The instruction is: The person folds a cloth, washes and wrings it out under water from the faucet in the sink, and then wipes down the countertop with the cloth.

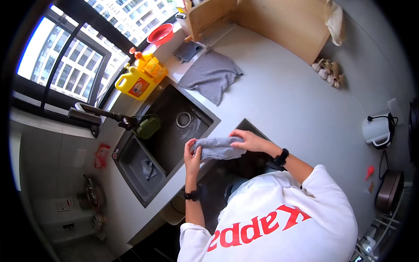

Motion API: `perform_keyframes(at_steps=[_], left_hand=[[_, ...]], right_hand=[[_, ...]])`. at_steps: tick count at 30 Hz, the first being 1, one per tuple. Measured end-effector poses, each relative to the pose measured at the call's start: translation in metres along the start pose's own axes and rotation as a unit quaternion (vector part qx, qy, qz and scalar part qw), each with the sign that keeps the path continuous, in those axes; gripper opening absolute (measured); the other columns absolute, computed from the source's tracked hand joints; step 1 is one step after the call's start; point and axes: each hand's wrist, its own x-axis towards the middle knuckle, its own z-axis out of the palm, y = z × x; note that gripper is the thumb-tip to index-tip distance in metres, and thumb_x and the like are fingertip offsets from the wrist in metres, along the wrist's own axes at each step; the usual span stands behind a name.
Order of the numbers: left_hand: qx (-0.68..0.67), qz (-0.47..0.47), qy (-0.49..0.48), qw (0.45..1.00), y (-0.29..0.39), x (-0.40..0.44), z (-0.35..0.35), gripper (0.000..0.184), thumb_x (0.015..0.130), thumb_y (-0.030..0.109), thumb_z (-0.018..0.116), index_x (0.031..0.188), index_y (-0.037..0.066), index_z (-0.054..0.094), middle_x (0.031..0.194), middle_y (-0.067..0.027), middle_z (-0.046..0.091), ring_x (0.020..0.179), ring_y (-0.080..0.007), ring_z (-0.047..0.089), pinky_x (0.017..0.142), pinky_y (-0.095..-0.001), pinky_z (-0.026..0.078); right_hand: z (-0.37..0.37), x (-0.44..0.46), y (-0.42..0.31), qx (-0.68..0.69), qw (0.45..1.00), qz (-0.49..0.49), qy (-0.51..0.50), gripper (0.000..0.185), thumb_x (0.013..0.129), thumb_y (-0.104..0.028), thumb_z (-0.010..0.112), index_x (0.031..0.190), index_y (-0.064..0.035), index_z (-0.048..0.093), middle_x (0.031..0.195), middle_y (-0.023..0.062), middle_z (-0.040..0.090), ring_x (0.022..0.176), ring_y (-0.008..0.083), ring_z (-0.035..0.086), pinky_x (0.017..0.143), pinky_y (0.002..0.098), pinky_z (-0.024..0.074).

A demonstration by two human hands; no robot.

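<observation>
A grey cloth (218, 148), folded or bunched into a strip, is held up between both hands in front of my body. My left hand (192, 153) pinches its left end, thumb and fingers closed on the fabric. At the other end, my right hand (249, 140) grips the upper right edge. The cloth hangs near the front edge of the counter, beside the dark sink (209, 114). Another grey cloth (211, 76) lies spread on the counter past the sink, its edge close to the basin.
A black faucet (126, 121) and a green container (148, 126) are at the sink. Yellow jugs (135, 83) and a red basin (160, 34) stand by the window. Garlic (328, 72), a white kettle (377, 130) and a wooden panel (279, 26) line the counter.
</observation>
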Motion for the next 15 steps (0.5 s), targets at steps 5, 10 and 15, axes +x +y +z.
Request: perform_keyframes(at_steps=[5,10,15], left_hand=[[0.019,0.0,-0.06,0.998,0.042,0.015,0.069,0.029,0.081,0.002,0.059,0.109,0.003,0.053,0.099,-0.0012,0.054,0.077,-0.0062,0.05,0.066,-0.0189,0.042],[0.124,0.045,-0.075,0.988,0.079,0.046,0.129,0.025,0.076,0.005,0.063,0.101,0.002,0.058,0.092,-0.0051,0.06,0.073,-0.0118,0.053,0.067,-0.0241,0.043],[0.175,0.132,-0.09,0.972,0.075,0.068,0.173,0.024,0.075,0.007,0.065,0.097,0.002,0.058,0.09,-0.0082,0.059,0.081,-0.02,0.055,0.069,-0.0281,0.042]], right_hand=[[-0.066,-0.052,0.018,0.072,0.997,0.017,0.035,0.03,0.079,-0.016,0.064,0.105,-0.0042,0.053,0.089,0.0036,0.059,0.083,0.0111,0.054,0.075,0.026,0.0434],[-0.099,-0.086,0.031,0.098,0.98,0.04,0.167,0.028,0.081,-0.016,0.063,0.104,-0.0046,0.053,0.085,0.0023,0.057,0.078,0.0095,0.051,0.072,0.0248,0.0426],[-0.125,-0.078,0.057,0.127,0.871,0.048,0.471,0.032,0.076,-0.014,0.068,0.102,-0.0038,0.054,0.095,0.0056,0.056,0.078,0.0121,0.051,0.068,0.0262,0.0441]])
